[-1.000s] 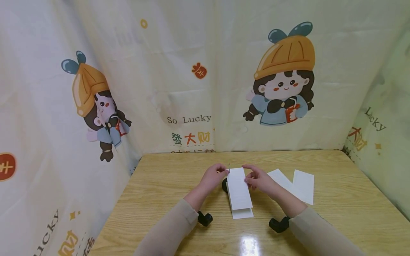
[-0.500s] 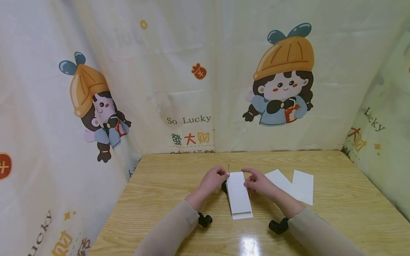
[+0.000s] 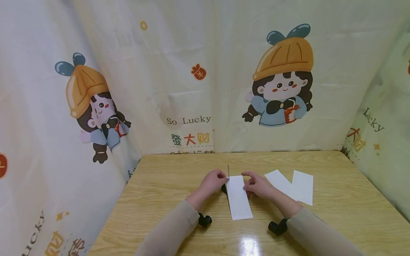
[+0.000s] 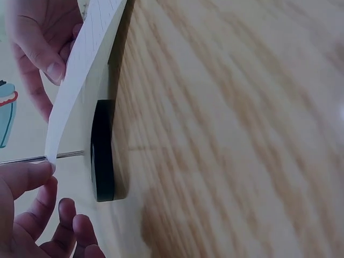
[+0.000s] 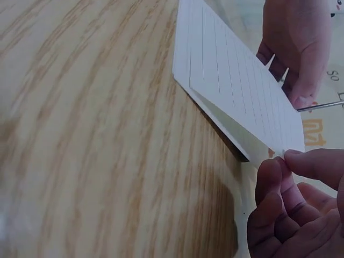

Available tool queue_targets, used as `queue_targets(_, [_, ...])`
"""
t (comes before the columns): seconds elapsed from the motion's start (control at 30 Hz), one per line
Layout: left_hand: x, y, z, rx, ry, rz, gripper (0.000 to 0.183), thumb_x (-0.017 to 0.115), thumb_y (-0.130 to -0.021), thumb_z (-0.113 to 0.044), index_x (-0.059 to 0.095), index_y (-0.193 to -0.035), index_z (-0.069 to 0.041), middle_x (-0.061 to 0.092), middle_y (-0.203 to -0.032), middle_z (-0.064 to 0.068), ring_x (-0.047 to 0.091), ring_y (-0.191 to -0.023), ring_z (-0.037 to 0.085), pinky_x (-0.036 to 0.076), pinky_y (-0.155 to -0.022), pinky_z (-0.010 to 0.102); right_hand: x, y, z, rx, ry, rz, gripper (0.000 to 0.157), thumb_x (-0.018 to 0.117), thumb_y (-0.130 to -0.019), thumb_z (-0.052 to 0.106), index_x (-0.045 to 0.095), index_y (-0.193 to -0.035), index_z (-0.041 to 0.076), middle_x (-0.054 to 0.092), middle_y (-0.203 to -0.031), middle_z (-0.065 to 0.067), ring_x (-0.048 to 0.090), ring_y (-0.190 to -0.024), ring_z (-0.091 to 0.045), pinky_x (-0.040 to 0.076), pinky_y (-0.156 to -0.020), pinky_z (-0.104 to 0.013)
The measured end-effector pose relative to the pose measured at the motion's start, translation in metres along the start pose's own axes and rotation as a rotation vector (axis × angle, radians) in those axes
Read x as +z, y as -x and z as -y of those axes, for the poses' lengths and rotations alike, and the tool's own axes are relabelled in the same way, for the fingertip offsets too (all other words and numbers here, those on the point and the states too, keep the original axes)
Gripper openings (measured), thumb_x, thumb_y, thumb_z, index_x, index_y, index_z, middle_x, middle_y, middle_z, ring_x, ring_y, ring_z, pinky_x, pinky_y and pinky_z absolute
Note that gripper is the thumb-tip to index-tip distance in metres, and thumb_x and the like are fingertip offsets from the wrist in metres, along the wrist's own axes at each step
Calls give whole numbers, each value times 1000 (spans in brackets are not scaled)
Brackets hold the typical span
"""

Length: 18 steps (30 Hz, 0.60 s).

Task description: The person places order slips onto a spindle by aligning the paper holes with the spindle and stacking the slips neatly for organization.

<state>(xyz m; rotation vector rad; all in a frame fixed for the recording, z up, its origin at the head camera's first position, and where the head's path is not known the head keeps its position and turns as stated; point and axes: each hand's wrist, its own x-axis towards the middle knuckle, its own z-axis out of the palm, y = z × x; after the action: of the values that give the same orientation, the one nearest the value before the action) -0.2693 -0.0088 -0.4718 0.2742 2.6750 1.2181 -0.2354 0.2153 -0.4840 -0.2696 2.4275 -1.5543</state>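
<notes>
A white lined sheet of paper (image 3: 238, 199) sits on a thin upright metal spike (image 3: 228, 170), which passes through its top left corner. The spike rises from a round black base (image 3: 224, 189), partly hidden by the sheet. My left hand (image 3: 214, 182) pinches that corner beside the spike between thumb and finger. On the opposite edge, my right hand (image 3: 260, 185) pinches the sheet, its index finger reaching toward the top corner. In the right wrist view, another paper (image 5: 215, 115) lies beneath the slightly raised sheet. The left wrist view shows the spike below the sheet, above the black base (image 4: 102, 153).
Two more white sheets lie on the wooden table (image 3: 166, 177) to the right, one angled (image 3: 280, 181) and one straighter (image 3: 303, 186), overlapping at their lower ends. A printed curtain (image 3: 179, 89) hangs behind the table's far edge. Black wrist mounts (image 3: 205, 220) hang under both forearms.
Both hands have come down and slightly toward me with the sheet, sliding it lower along the spike. Its near edge now covers the lower paper that showed beneath it before.
</notes>
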Motion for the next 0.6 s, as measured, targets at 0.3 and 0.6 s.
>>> queue_targets(0.3, [4,-4,3,-22,-100,15,18,73,-91,-30,63,-83,-17,58,-76,-2,51,-66,14,41,-58,29,1,-2,-4,11,68,29,57,65,-93,6,41,-143,-3,61,-80,-8,58,-66,-21,46,-60,-31])
queue_targets(0.6, [7,-6,4,-5,-183,33,19,73,-91,-29,63,-80,-18,57,-73,-3,50,-64,15,40,-56,29,2,-1,0,35,87,25,56,66,-92,4,43,-142,-3,60,-77,-9,54,-63,-20,44,-58,-31])
